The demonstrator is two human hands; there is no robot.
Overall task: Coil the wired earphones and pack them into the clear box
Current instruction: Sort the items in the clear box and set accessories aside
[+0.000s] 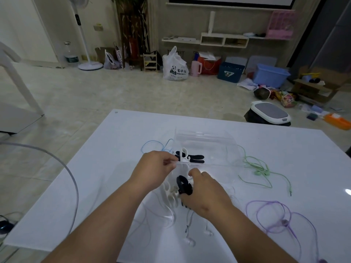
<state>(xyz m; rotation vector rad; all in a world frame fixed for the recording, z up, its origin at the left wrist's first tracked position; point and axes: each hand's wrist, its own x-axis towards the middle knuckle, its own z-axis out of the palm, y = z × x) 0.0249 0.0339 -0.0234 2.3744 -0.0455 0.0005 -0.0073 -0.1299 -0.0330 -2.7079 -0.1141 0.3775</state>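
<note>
2 bundles at least seem to sit in the clear box (pixel 209 147) at the centre of the frame. Something black and something white show through its wall, but the plastic blurs them too much to count them for sure.

Your left hand (pixel 155 168) pinches a thin clear edge of the box on its near side between thumb and fingertips, which I read as steadying it or holding it open. Your right hand (pixel 203 196) is curled around a black coiled earphone bundle (pixel 183 186), just beside that near edge and not yet inside. I judge this set is wound and only needs to go in.

Plenty is left on the table (pixel 284 149):
- blue earphones (pixel 151 141) lie loose at the upper left of the box
- green earphones (pixel 262 172) sprawl to its right
- purple earphones (pixel 284 223) loop at the lower right of the frame
- white earphones (pixel 189 242) trail beneath your wrists toward the bottom centre

All 4 look uncoiled.
</note>
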